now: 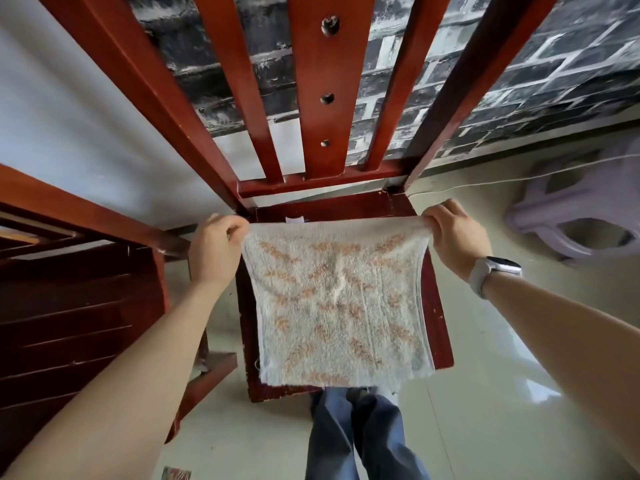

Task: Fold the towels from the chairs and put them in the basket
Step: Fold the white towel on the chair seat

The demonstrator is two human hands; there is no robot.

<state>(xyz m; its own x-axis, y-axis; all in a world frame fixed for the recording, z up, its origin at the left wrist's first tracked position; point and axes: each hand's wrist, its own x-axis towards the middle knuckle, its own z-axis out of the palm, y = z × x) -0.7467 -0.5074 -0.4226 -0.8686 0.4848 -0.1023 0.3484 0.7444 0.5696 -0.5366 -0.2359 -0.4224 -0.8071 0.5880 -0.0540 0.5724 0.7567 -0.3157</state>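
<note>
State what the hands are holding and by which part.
Both hands hold one towel by its top corners: left hand the left corner, right hand the right.

In view: 1 towel point(337, 306), 2 hands, a left hand point(214, 249) and a right hand point(457, 237), 1 wristwatch point(493, 271), 2 red wooden chairs, 1 near point(438, 327) and 1 at the left point(69, 306), and 1 pale plastic stool point(581, 216).

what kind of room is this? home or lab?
Probably a home, perhaps a dining area. A red wooden chair with a slatted back stands on a glossy tiled floor, by a wall with dark brick-pattern covering. A lilac plastic stool sits nearby. Nothing suggests a lab.
</note>
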